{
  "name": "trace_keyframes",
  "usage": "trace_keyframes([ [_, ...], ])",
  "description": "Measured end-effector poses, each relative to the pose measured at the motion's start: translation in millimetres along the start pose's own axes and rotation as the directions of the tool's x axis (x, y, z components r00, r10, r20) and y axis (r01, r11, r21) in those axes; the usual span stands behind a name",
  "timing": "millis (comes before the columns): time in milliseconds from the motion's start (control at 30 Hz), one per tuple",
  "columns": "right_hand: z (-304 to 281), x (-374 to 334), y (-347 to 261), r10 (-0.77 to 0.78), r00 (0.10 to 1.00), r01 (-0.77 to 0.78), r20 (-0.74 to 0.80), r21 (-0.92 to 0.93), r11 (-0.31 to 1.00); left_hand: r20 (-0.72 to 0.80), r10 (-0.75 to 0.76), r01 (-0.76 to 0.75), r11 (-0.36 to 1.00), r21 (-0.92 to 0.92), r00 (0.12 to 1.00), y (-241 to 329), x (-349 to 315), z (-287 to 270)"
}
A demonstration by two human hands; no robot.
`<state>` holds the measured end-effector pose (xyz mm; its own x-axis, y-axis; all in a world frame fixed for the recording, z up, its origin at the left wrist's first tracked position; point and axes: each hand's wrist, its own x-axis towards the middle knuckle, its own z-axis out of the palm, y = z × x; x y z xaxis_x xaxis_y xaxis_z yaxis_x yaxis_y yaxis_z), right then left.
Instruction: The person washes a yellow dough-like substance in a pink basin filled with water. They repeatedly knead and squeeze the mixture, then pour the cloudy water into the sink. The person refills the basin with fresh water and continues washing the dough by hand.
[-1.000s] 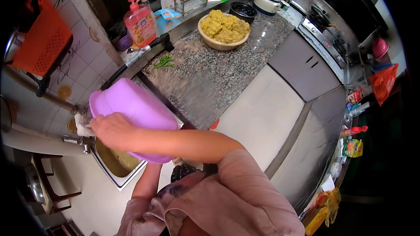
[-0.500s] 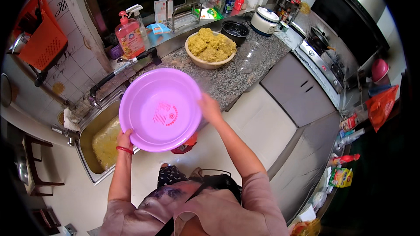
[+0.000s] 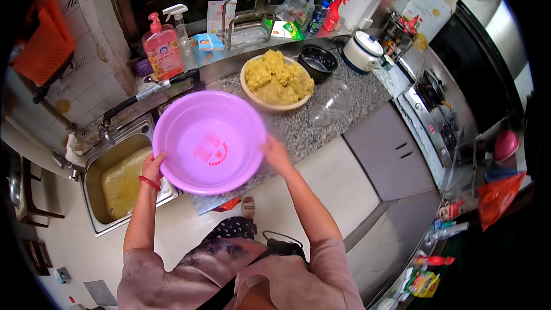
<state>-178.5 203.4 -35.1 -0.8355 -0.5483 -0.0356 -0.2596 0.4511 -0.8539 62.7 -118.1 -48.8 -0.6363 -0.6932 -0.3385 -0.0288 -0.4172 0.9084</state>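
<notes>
"What are those hands doing, nearest us?"

"Gripping a purple basin (image 3: 186, 123). The left hand (image 3: 152, 169) has its thumb over the rim; the right hand (image 3: 276, 155) clasps the opposite side, its fingers blurred."

"Where is the basin, exactly?"

"Over the near part of the speckled worktop (image 3: 301, 138), just right of the steel sink (image 3: 95, 190), tilted so we see red print inside. I can't tell whether it touches the stone."

"And beyond it?"

"A pale bowl (image 3: 274, 107) heaped with yellow mash (image 3: 278, 77), a black pot (image 3: 317, 64) just beside that, then a white cooker (image 3: 363, 51) farther along."
</notes>
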Motion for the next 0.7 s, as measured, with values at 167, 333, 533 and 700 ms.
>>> trace_keyframes([
  [167,-50,18,-5,0.097,0.963,-0.074,0.251,-0.102,0.992,0.01,-0.038,0.038,0.999,-0.035,0.999,-15,5,21],
  [333,-127,64,-21,-0.038,0.987,0.103,0.159,-0.426,0.899,0.028,-0.104,0.107,0.988,-0.107,0.994,-22,5,31],
  [533,-174,155,-25,-0.322,0.947,0.209,-0.005,-0.75,0.627,-0.185,-0.064,0.051,0.996,-0.075,0.981,-22,-5,52],
  [700,-162,214,8,-0.236,0.971,0.163,0.043,-0.839,0.519,-0.39,0.018,-0.01,1.0,0.023,0.92,-22,-28,75],
])
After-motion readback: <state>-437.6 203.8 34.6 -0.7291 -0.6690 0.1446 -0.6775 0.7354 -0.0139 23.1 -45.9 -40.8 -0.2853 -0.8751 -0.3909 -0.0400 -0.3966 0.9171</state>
